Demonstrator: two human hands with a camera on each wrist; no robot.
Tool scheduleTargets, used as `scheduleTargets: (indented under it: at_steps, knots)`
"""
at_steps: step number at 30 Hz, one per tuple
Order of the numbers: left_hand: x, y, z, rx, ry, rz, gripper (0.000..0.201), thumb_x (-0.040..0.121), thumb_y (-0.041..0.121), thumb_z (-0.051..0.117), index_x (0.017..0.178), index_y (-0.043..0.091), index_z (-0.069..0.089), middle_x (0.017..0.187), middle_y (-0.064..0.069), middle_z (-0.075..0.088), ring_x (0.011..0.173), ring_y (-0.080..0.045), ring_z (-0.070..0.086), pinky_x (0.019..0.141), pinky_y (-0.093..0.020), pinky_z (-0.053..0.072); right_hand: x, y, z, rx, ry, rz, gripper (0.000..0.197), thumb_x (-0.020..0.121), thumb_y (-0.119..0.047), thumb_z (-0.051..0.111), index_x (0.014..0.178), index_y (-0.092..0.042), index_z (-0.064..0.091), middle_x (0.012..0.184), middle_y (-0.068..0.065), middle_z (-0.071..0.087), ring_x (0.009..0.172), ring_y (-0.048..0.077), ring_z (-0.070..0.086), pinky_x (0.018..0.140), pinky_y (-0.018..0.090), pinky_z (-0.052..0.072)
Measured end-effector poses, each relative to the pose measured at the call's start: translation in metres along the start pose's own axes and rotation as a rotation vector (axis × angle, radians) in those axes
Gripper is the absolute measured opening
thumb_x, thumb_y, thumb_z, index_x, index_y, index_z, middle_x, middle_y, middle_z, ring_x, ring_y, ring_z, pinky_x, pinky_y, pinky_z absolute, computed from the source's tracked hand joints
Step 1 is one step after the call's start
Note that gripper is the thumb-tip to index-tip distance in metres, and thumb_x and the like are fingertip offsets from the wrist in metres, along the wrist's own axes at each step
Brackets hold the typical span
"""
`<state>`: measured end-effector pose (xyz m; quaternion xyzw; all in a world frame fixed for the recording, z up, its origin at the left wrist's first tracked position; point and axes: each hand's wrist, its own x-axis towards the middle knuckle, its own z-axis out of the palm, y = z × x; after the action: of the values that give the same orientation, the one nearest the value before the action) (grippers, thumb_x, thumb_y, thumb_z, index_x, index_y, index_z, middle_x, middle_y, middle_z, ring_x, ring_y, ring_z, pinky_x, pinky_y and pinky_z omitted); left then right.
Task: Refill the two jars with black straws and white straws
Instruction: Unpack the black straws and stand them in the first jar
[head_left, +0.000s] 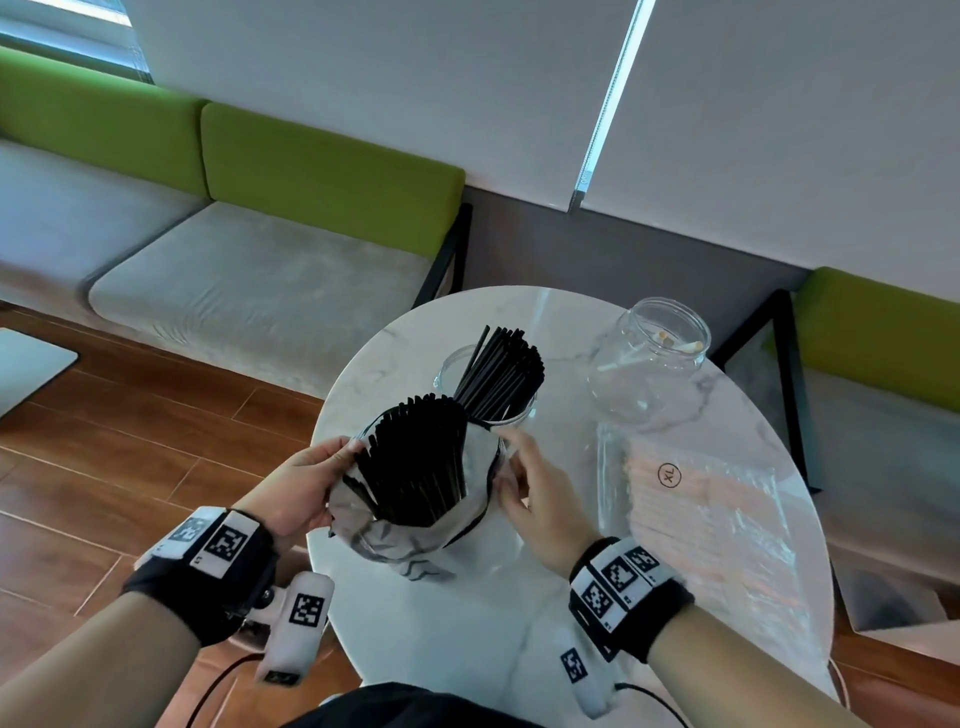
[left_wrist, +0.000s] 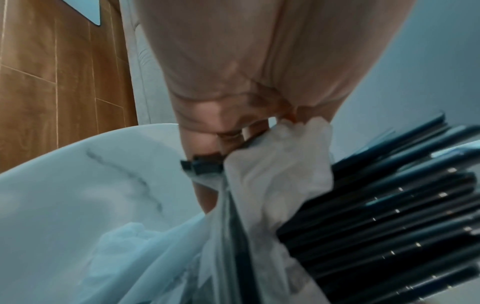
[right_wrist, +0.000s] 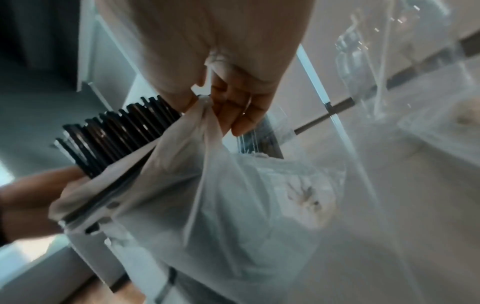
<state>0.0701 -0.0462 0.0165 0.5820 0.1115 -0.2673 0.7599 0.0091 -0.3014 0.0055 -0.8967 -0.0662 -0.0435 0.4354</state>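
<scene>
A clear plastic bag (head_left: 415, 540) full of black straws (head_left: 415, 462) stands on the round marble table (head_left: 467, 639). My left hand (head_left: 311, 483) pinches the bag's left rim (left_wrist: 280, 144). My right hand (head_left: 535, 488) pinches its right rim (right_wrist: 205, 111), so the mouth is spread wide. Just behind the bag stands a glass jar (head_left: 452, 369) with a bunch of black straws (head_left: 504, 374) leaning in it. A second glass jar (head_left: 649, 358) at the back right holds two or three white straws. A flat clear pack of white straws (head_left: 696, 499) lies to the right.
A grey bench with green back cushions (head_left: 311, 171) runs behind the table. Another green-backed seat (head_left: 878, 332) stands at the right. Wooden floor (head_left: 104, 467) lies to the left. The table's near part in front of the bag is bare marble.
</scene>
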Motion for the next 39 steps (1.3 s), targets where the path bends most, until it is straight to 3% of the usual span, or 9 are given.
scheduleTargets:
  at_steps: [7, 11, 14, 19, 25, 28, 33, 36, 39]
  knots:
    - [0.002, 0.002, -0.005, 0.050, -0.009, -0.003, 0.023, 0.087, 0.032, 0.053, 0.092, 0.012, 0.062, 0.071, -0.005, 0.062, 0.048, -0.011, 0.057, 0.040, -0.019, 0.046, -0.006, 0.001, -0.003, -0.201, 0.093, -0.061, 0.036, 0.088, -0.046, 0.049, 0.084, -0.016, 0.068, 0.090, -0.007, 0.043, 0.086, 0.011, 0.047, 0.075, 0.024, 0.045]
    - [0.003, -0.001, -0.007, 0.063, -0.032, -0.014, 0.024, 0.091, 0.028, 0.051, 0.097, 0.007, 0.061, 0.071, -0.004, 0.063, 0.048, -0.009, 0.059, 0.040, -0.018, 0.047, -0.005, -0.001, 0.000, -0.452, 0.119, -0.283, 0.004, 0.076, -0.014, 0.068, 0.075, -0.015, 0.064, 0.097, -0.002, 0.050, 0.086, 0.015, 0.044, 0.077, 0.027, 0.044]
    - [0.004, -0.002, -0.005, 0.098, -0.044, -0.025, 0.027, 0.087, 0.031, 0.054, 0.099, 0.008, 0.061, 0.076, -0.004, 0.063, 0.055, -0.010, 0.061, 0.045, -0.021, 0.051, 0.000, -0.006, 0.000, -0.536, -0.086, -0.385, 0.018, 0.075, -0.003, 0.057, 0.085, -0.015, 0.066, 0.094, -0.002, 0.061, 0.086, 0.016, 0.049, 0.078, 0.027, 0.044]
    - [0.001, 0.000, -0.004, 0.163, -0.066, -0.037, 0.050, 0.077, 0.040, 0.060, 0.103, -0.003, 0.057, 0.092, -0.015, 0.054, 0.084, -0.027, 0.051, 0.067, -0.031, 0.048, 0.006, -0.025, -0.008, -0.149, -0.195, 0.099, 0.049, 0.076, -0.039, 0.073, 0.114, -0.024, 0.044, 0.093, -0.008, 0.060, 0.079, 0.007, 0.058, 0.072, 0.024, 0.049]
    - [0.000, 0.001, -0.001, 0.191, -0.109, -0.035, 0.059, 0.077, 0.042, 0.061, 0.109, -0.006, 0.052, 0.098, -0.016, 0.053, 0.093, -0.031, 0.047, 0.080, -0.040, 0.044, 0.012, -0.047, 0.008, 0.065, -0.146, 0.098, 0.111, 0.052, -0.044, 0.090, 0.141, -0.024, 0.026, 0.130, -0.010, 0.030, 0.125, 0.001, 0.033, 0.108, 0.015, 0.027]
    - [0.001, 0.001, 0.000, 0.218, -0.115, -0.039, 0.058, 0.077, 0.041, 0.059, 0.111, -0.005, 0.053, 0.098, -0.016, 0.054, 0.093, -0.029, 0.049, 0.082, -0.040, 0.046, 0.015, -0.045, 0.022, 0.097, -0.083, 0.097, 0.094, 0.047, -0.049, 0.088, 0.127, -0.030, 0.043, 0.122, -0.010, 0.034, 0.124, 0.008, 0.037, 0.112, 0.027, 0.029]
    - [0.002, 0.002, -0.004, 0.214, -0.071, -0.031, 0.059, 0.075, 0.043, 0.059, 0.111, -0.004, 0.053, 0.098, -0.013, 0.053, 0.093, -0.026, 0.049, 0.080, -0.037, 0.051, 0.017, -0.041, 0.025, 0.219, 0.034, 0.152, 0.043, 0.049, -0.049, 0.085, 0.079, -0.045, 0.054, 0.096, -0.011, 0.056, 0.099, 0.010, 0.055, 0.093, 0.030, 0.044]
    - [0.003, 0.002, -0.006, 0.211, -0.063, -0.032, 0.057, 0.075, 0.042, 0.059, 0.110, -0.003, 0.054, 0.098, -0.013, 0.055, 0.093, -0.025, 0.050, 0.081, -0.039, 0.052, 0.016, -0.040, 0.018, 0.398, 0.011, 0.187, 0.034, 0.062, -0.016, 0.089, 0.071, -0.030, 0.059, 0.072, -0.017, 0.060, 0.075, -0.001, 0.057, 0.075, 0.017, 0.046]
    - [0.003, 0.002, -0.006, 0.205, -0.069, -0.029, 0.054, 0.077, 0.040, 0.059, 0.109, -0.003, 0.056, 0.098, -0.015, 0.056, 0.093, -0.026, 0.052, 0.078, -0.038, 0.054, 0.015, -0.039, 0.009, 0.466, 0.035, 0.190, 0.028, 0.071, -0.014, 0.084, 0.073, -0.009, 0.056, 0.068, -0.011, 0.056, 0.069, 0.004, 0.054, 0.072, 0.019, 0.045]
